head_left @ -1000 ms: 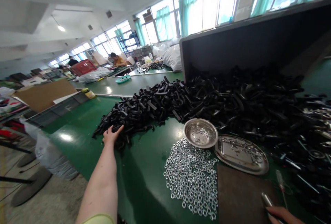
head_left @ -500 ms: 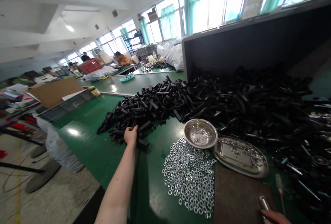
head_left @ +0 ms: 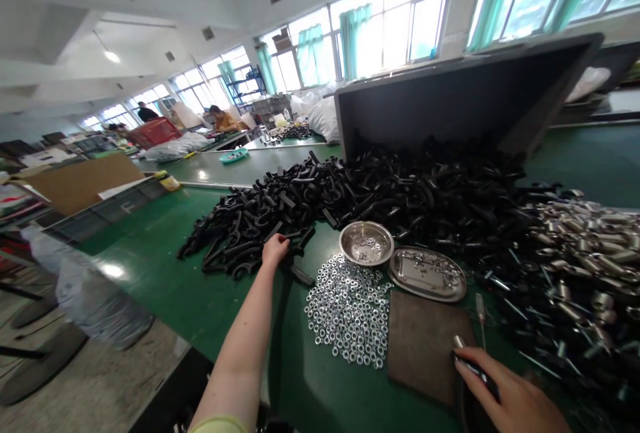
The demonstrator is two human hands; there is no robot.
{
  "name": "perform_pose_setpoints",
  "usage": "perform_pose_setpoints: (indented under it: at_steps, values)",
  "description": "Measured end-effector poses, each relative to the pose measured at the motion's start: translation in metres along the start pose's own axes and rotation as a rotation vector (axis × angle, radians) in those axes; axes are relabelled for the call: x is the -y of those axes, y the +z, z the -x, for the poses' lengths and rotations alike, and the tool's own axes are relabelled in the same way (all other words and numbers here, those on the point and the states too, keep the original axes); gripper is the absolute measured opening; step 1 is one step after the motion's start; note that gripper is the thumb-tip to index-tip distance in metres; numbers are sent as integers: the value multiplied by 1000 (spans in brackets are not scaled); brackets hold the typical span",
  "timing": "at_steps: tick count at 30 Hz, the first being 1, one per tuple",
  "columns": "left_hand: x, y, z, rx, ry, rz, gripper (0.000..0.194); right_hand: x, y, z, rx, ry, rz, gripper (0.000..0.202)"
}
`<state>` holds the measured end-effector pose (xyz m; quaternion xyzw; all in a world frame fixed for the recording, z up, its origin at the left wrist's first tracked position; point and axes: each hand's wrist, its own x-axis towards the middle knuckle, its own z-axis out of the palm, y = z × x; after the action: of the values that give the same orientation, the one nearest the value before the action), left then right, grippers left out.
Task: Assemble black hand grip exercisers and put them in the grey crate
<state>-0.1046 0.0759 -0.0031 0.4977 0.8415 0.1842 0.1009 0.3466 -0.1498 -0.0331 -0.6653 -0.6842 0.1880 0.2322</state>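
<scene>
My left hand (head_left: 276, 249) is at the front edge of a long pile of black parts (head_left: 295, 196), its fingers closed around something I cannot make out. My right hand (head_left: 507, 386), low on the right, grips a black tool with a metal end (head_left: 477, 371) over a brown square plate (head_left: 425, 343). Many silver nuts (head_left: 347, 313) lie spread on the green table between the hands. Behind them stand a round metal bowl (head_left: 367, 243) and an oval metal tray (head_left: 427, 274), both holding small metal pieces.
A large grey bin (head_left: 440, 103) lies tipped behind the black pile. Metal cylinders (head_left: 590, 239) and screws are heaped at the right. A screwdriver (head_left: 481, 309) lies beside the plate. Further left are a grey crate (head_left: 115, 209) with cardboard and a seated person (head_left: 223, 119).
The view has turned right, showing the metal cylinders. My left hand has shifted right along the pile's edge. My right hand and its tool have come further into view over the plate.
</scene>
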Motion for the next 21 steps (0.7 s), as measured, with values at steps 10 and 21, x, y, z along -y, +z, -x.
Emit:
perform_pose_setpoints:
  at_steps: [10,21]
  values:
    - [9,8,73,-103,-205,103,60,-4,6,14,-34,-7,1,33]
    - [-63,-4,158,7,-45,654,23,41,-21,14,-65,69,-490,34]
